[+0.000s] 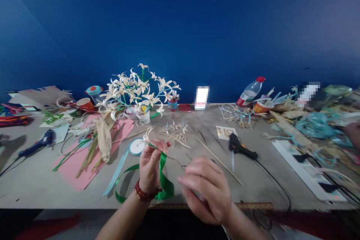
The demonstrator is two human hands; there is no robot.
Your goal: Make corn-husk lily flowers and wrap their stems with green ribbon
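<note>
the left hand, thumb and fingers pinched, grasps the thin stem of a pale flower above the table; a green ribbon hangs from the same fingers and loops around beside the wrist. the stem's long axis slants from the blossom, at upper left, down rightward toward the right hand. the left is nearer the blossom; the right, curled and blurred, lies near the stem's free end, though whether it grips anything cannot be told.
</note>
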